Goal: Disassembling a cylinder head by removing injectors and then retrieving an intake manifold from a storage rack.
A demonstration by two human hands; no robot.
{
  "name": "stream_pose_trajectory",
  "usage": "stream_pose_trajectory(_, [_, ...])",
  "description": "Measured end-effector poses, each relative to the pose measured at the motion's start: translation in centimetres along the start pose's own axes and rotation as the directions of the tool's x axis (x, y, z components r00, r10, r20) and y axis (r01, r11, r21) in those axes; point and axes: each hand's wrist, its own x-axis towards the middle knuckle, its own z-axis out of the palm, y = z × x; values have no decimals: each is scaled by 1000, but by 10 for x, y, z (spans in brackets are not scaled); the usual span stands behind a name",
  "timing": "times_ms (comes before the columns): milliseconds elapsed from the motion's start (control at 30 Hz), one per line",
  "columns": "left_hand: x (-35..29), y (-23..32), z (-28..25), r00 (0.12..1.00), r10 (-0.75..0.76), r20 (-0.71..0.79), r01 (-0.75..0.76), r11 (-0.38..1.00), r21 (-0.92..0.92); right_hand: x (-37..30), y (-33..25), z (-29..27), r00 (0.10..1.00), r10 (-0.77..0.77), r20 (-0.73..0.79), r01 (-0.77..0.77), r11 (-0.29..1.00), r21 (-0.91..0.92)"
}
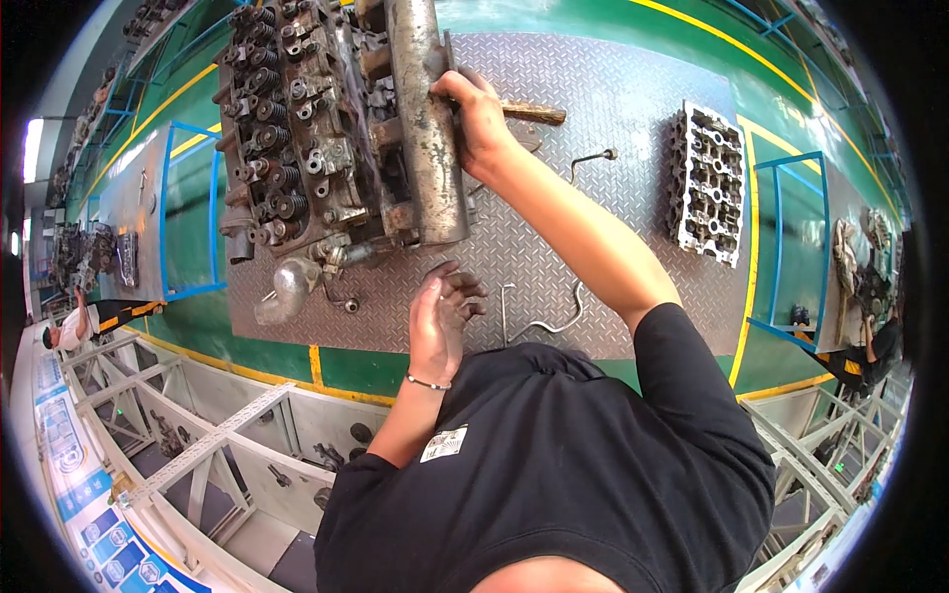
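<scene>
A greasy engine (pixel 311 163), with rows of valve springs on top, stands on the left part of the metal-plated table. Along its right side runs a thick, worn metal pipe (pixel 427 148), seemingly a manifold. My right hand (pixel 481 124) grips this pipe's right edge, thumb on its face and the other fingers partly hidden behind. Just below the pipe's near end, my left hand (pixel 442 314) is in the air with its dirty fingers loosely bent and apart, holding nothing. A rounded metal elbow (pixel 289 289) juts from the engine's near end.
On the tread-plate tabletop (pixel 613 89) lie a wooden stick (pixel 534 112), a socket wrench (pixel 593 156) and a bent metal rod (pixel 559 321). A bare cylinder head (pixel 709 183) stands at the right. Blue-framed tables (pixel 822 237) flank both sides, with other people beyond.
</scene>
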Motion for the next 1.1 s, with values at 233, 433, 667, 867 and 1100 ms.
stream_pose_trajectory(233, [36,22,4,996,-10,93,19,995,-99,29,15,7,999,25,-23,-24,999,35])
stream_pose_trajectory(433, [53,31,10,986,31,161,1,981,-195,43,19,11,1000,4,29,-3,1000,-21])
stream_pose_trajectory(667, [64,36,11,998,23,62,-10,977,-211,60,29,19,995,85,54,-84,996,-19])
stream_pose_trajectory(867, [71,38,11,999,-27,34,34,972,-233,60,31,16,992,58,110,-52,997,-55])
stream_pose_trajectory(1100, [84,44,17,990,-114,87,136,935,-327,61,32,16,993,28,112,-24,999,-29])
